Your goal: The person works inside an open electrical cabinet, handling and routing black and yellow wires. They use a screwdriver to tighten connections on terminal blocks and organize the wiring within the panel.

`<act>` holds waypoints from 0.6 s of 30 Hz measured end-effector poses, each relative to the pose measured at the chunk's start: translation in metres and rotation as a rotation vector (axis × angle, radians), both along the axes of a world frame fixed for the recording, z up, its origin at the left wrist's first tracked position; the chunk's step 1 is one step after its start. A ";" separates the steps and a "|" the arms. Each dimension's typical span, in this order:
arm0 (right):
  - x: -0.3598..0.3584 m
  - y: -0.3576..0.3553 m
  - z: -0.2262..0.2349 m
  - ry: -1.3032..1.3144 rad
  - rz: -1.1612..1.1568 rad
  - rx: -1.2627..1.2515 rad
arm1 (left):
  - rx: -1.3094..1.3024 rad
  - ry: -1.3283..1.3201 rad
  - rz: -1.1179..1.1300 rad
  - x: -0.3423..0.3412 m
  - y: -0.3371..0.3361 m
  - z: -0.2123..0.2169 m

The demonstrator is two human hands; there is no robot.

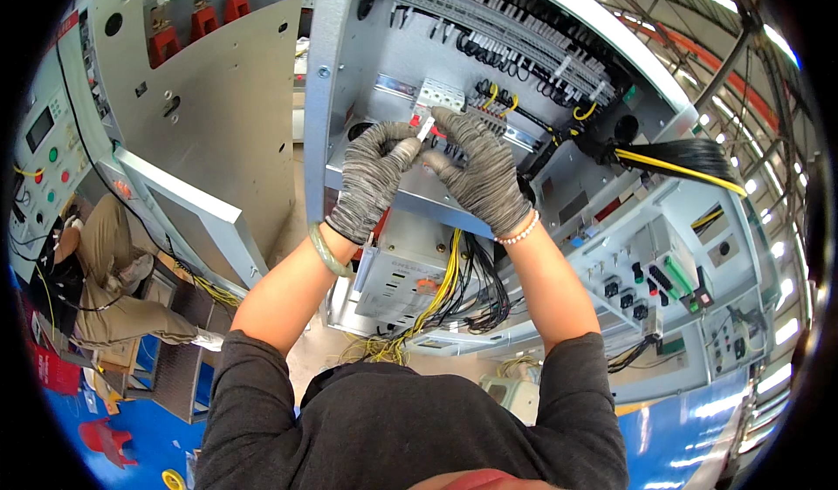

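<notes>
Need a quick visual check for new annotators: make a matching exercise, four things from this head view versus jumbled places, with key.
Things
1. Small white part
2. Pale green bangle
3. Beaded bracelet
4. Red stool

Places
A. On the right wrist
B. On the blue floor, lower left of the picture
C. At the fingertips of the gloved left hand
D. On the left wrist

Pairs: 1-C, 2-D, 3-A, 4-B
</notes>
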State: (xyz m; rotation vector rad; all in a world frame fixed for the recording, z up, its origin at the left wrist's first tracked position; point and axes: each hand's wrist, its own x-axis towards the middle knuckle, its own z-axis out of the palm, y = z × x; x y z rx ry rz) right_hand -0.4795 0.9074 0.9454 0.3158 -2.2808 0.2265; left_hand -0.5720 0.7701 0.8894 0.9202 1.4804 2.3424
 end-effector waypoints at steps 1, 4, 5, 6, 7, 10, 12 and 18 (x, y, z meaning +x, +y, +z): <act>-0.003 -0.001 0.000 0.015 -0.013 0.053 | -0.005 -0.006 0.009 0.000 0.000 0.000; -0.016 0.000 0.000 0.060 -0.035 0.169 | -0.008 0.001 0.038 -0.008 -0.001 -0.003; -0.021 0.000 -0.001 0.030 -0.031 0.120 | -0.026 0.029 0.058 -0.009 -0.004 -0.002; -0.024 0.000 -0.005 -0.002 -0.035 0.066 | -0.049 0.058 0.071 -0.006 -0.009 0.002; -0.027 0.000 -0.007 -0.033 -0.039 0.012 | -0.073 0.086 0.084 -0.004 -0.013 0.006; -0.035 -0.007 -0.001 -0.102 -0.010 -0.100 | -0.077 0.134 0.118 -0.011 -0.015 0.006; -0.042 -0.006 0.006 -0.134 0.016 -0.181 | -0.046 0.232 0.199 -0.017 -0.017 0.003; -0.072 0.012 0.051 -0.058 0.240 -0.461 | -0.080 0.720 0.883 -0.051 -0.046 0.006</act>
